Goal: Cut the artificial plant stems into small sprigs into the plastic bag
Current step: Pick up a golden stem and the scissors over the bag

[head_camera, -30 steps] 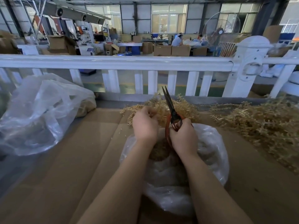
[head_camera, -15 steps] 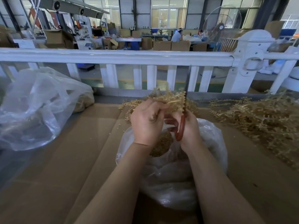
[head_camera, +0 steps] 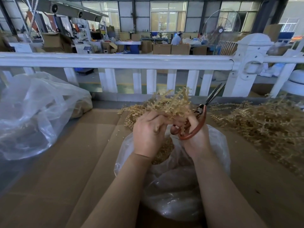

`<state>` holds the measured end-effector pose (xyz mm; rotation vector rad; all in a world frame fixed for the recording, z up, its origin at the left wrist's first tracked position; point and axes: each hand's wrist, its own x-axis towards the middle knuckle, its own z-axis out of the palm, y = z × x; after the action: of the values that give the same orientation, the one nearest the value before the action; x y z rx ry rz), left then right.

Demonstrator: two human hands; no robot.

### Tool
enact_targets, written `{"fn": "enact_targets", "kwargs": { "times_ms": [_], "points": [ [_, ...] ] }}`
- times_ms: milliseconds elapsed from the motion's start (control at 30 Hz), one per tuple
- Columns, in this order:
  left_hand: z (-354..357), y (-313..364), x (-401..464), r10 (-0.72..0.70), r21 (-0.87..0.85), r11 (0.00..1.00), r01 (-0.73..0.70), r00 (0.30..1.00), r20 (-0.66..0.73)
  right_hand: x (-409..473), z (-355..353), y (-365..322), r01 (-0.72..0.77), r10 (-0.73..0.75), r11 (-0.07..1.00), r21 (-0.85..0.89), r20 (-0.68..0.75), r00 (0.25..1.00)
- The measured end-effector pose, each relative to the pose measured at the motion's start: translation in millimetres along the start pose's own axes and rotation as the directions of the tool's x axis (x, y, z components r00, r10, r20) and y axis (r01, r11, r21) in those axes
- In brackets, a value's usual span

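Observation:
My left hand [head_camera: 148,132] grips a tan artificial plant stem [head_camera: 171,104] by its base, the branches fanning up and away from me. My right hand [head_camera: 194,134] holds red-handled scissors [head_camera: 203,117], fingers through the loops, the dark blades pointing up to the right, clear of the stem. Both hands hover over the open mouth of a clear plastic bag [head_camera: 177,191] that sits on the cardboard-covered table [head_camera: 79,162]. Cut tan sprigs [head_camera: 163,152] lie inside the bag.
A heap of uncut tan stems [head_camera: 263,124] lies on the table to the right. A second, crumpled clear bag [head_camera: 32,112] sits at the left. A white railing [head_camera: 131,61] runs along the table's far edge.
The scissors swung from upright by the stem to tilt up and to the right, away from it. My left hand turned the stem and lifted it slightly.

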<state>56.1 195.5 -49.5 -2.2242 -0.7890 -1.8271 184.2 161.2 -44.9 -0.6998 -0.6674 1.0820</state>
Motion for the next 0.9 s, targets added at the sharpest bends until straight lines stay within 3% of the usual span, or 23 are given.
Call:
{"fn": "enact_targets", "kwargs": {
  "times_ms": [167, 267, 333, 433, 500, 533, 633, 767, 900],
  "points": [
    [2, -3, -4, -0.15, -0.062, 0.986, 0.156, 0.984, 0.099, 2, -4, 1, 0.015, -0.017, 1.0, -0.027, -0.052, 0.999],
    [1, -2, -7, -0.359, -0.141, 0.899, 0.415, 0.881, 0.309, 4, -6, 1, 0.035, -0.039, 0.995, -0.089, -0.039, 0.999],
    [-1, -1, -7, -0.444, -0.27, 0.768, 0.581, 0.787, 0.428, 5, -8, 2, 0.037, -0.042, 0.994, -0.105, -0.044, 0.998],
    [-3, 0, -3, -0.559, -0.486, 0.495, 0.72, 0.692, 0.457, 5, -7, 2, 0.032, -0.041, 0.991, -0.128, -0.064, 0.997],
    [-3, -1, 1, -0.622, -0.517, 0.319, 0.794, 0.587, 0.518, 4, -4, 2, 0.019, -0.03, 0.992, -0.127, -0.08, 0.996],
    [-4, -2, 2, -0.627, -0.482, 0.284, 0.829, 0.541, 0.561, 3, -3, 2, 0.014, -0.024, 0.992, -0.125, -0.08, 0.997],
    [-4, -3, 1, -0.588, -0.428, 0.188, 0.884, 0.451, 0.672, 0, -1, 2, 0.013, -0.019, 0.989, -0.145, -0.042, 0.999],
    [-1, -7, -1, -0.679, -0.502, 0.178, 0.846, 0.475, 0.559, 0, -2, 2, -0.004, -0.004, 0.984, -0.176, -0.043, 0.999],
    [-4, -14, -2, -0.655, -0.551, -0.032, 0.834, 0.398, 0.642, 2, -3, 3, -0.021, 0.012, 0.996, -0.081, -0.11, 0.994]
  ]
}}
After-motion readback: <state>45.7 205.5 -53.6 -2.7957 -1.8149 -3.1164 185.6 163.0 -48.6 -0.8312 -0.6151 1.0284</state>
